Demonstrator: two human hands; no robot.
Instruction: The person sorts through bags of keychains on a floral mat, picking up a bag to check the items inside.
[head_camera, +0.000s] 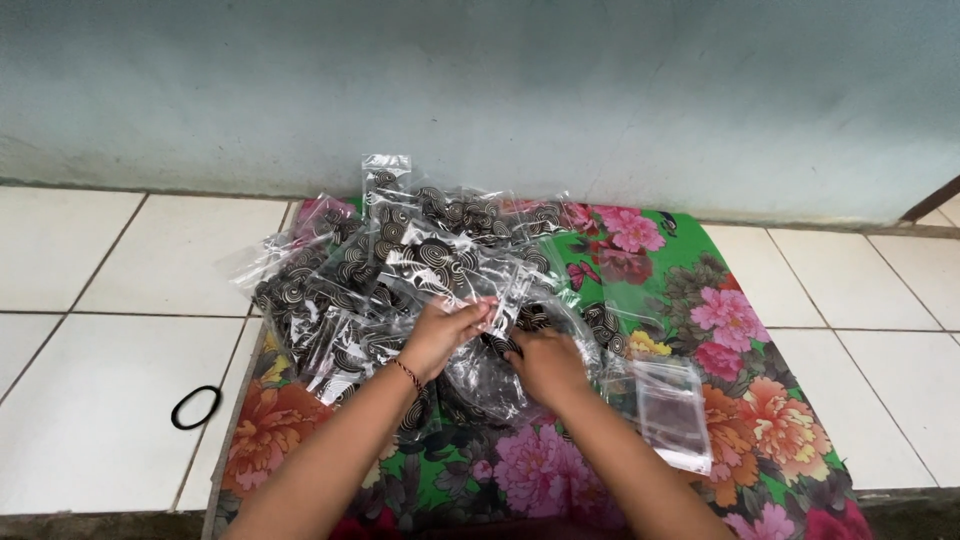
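A heap of small clear plastic bags (400, 250), each filled with black pieces bearing pale swirl patterns, lies on a flowered cloth (740, 400). My left hand (440, 335), with a thin bracelet at the wrist, pinches the top of one clear bag (500, 300) at the front of the heap. My right hand (545, 365) reaches into a larger clear bag (480, 385) of the same dark pieces, fingers closed among them.
A small stack of empty clear bags (672, 410) lies on the cloth to the right of my hands. A black ring-shaped band (196, 407) rests on the white floor tiles (100, 400) at the left. A pale blue-green wall (500, 90) rises behind the cloth.
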